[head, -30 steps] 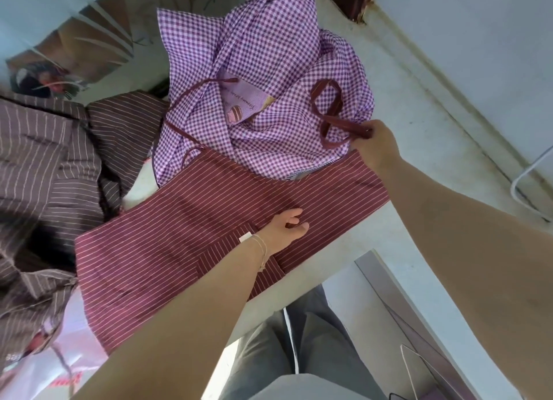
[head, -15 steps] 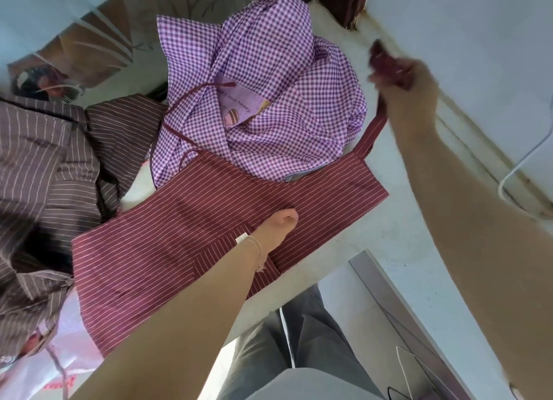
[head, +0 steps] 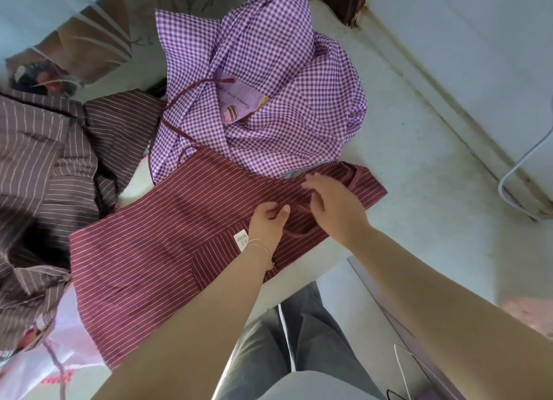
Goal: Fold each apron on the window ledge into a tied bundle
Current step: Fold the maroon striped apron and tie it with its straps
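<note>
A maroon striped apron [head: 167, 250] lies flat in a long folded band across the window ledge [head: 419, 208]. Its dark red strap [head: 299, 234] loops over the cloth near the right end. My left hand [head: 267, 224] rests on the middle of the apron, its fingers curled and pinching the strap. Close beside it, my right hand [head: 336, 209] hovers over the strap with fingers loosely spread; whether it touches the strap is unclear. A purple gingham apron [head: 269, 100] sits in a loose heap just behind.
Brown striped aprons [head: 45, 166] are piled at the left. A pink plastic bag [head: 45, 366] lies under them at the lower left. A white cable [head: 520, 166] hangs by the wall at the right. My legs show below the ledge edge.
My right hand has carried the strap from high at the right down onto the apron, next to my left hand. My left hand has curled its fingers round the strap.
</note>
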`<state>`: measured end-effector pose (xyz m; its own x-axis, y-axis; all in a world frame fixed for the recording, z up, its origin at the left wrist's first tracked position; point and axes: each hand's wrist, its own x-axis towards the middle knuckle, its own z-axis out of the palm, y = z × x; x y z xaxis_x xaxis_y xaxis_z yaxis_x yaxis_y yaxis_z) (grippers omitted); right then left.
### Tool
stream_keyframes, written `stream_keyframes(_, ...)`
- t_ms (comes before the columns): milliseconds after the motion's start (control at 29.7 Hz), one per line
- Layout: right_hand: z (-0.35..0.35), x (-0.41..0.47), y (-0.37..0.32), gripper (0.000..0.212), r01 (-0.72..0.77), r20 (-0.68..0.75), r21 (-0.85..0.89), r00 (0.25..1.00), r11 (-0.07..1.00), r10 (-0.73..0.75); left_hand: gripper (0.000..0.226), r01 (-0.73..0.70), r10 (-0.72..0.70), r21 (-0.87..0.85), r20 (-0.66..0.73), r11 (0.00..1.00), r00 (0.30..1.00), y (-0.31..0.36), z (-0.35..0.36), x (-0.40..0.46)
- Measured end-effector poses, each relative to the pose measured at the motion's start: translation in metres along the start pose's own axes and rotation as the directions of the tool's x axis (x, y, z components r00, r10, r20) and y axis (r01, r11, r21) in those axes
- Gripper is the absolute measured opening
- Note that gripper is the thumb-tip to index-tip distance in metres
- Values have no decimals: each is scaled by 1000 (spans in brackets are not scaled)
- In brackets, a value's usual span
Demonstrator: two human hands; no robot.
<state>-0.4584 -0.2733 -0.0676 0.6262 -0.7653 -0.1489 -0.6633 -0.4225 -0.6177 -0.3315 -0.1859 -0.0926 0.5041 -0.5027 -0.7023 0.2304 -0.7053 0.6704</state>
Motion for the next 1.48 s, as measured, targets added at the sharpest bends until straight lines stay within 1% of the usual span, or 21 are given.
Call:
stream_keyframes(34, -4, 5, 8, 29, 1, -110, -35, 994, 999, -5, 33, -138, 148, 184, -42, 973, 988, -2, 0, -1)
stream_keyframes(67, -6, 8, 18, 28, 9, -196, -84, 980, 996, -25, 36, -286, 333, 420, -41, 861, 942, -5, 0, -5)
stream_keyframes(101, -6, 11, 29, 28, 23, -244, -137, 968, 990, -56, 38, -423, 520, 623, 31, 658, 854, -8, -1, -9)
stream_keyframes(134, -6, 12, 39, 29, 54, -244, -192, 965, 980, -101, 40, -524, 655, 748, 161, 406, 738, -13, 0, -12)
stream_keyframes(168, -4, 12, 49, 32, 104, -190, -256, 969, 961, -155, 45, -588, 709, 790, 315, 172, 631, -20, 1, -13)
stream_keyframes(202, -2, 12, 59, 35, 167, -100, -329, 973, 930, -210, 51, -615, 682, 789, 455, -11, 572, -28, 2, -14)
stream_keyframes(235, 1, 13, 66, 38, 215, 3, -398, 972, 892, -234, 59, -612, 612, 781, 547, -127, 571, -34, 3, -14)
stream_keyframes(303, 4, 14, 75, 45, 192, 144, -493, 980, 849, -138, 71, -572, 433, 794, 598, -206, 674, -47, 0, -12)
stream_keyframes(370, 5, 23, 79, 51, 48, 174, -511, 983, 858, 49, 73, -522, 296, 827, 562, -207, 772, -57, -6, -7)
stream_keyframes(471, 4, 37, 77, 48, -43, 163, -453, 978, 890, 131, 75, -504, 249, 841, 540, -195, 804, -57, -14, -8)
stream_keyframes(538, 4, 37, 67, 39, -88, 35, -348, 994, 933, 106, 78, -537, 250, 817, 575, -209, 779, -57, -21, -13)
stream_keyframes(605, 8, 28, 52, 33, -52, -127, -296, 992, 954, 15, 78, -586, 263, 779, 627, -226, 733, -63, -32, -20)
stream_keyframes(672, 19, 10, 41, 34, 39, -150, -295, 985, 955, -87, 77, -588, 299, 781, 623, -209, 723, -77, -47, -29)
stream_keyframes(740, 36, -16, 31, 42, 102, -64, -325, 989, 940, -130, 80, -522, 309, 841, 539, -143, 783, -93, -66, -38)
stream_keyframes(874, 62, -54, 30, 68, 121, 156, -412, 986, 903, -62, 83, -351, 221, 936, 351, -36, 910, -120, -93, -50)
stream_keyframes(975, 70, -57, 23, 89, 178, 308, -449, 951, 876, -35, 74, -272, 222, 960, 253, 60, 942, -121, -102, -55)
stream_keyframes(1109, 71, -47, 22, 104, 213, 386, -539, 922, 815, 14, 61, -293, 217, 931, 247, 218, 945, -112, -111, -53)
stream_keyframes(1177, 69, -38, 20, 97, 252, 419, -574, 908, 779, 15, 54, -311, 245, 902, 242, 300, 939, -105, -116, -53)
stream_keyframes(1277, 63, -26, 12, 64, 264, 361, -582, 931, 769, -46, 46, -310, 280, 847, 201, 432, 939, -94, -122, -52)
stream_keyframes(1378, 53, -14, 5, 44, 280, 364, -595, 930, 753, -58, 51, -260, 259, 887, 167, 382, 951, -91, -134, -48)
stream_keyframes(1479, 38, 2, -21, 33, 281, 432, -633, 901, 721, 28, 50, -120, 168, 925, 63, 359, 984, -88, -152, -44)
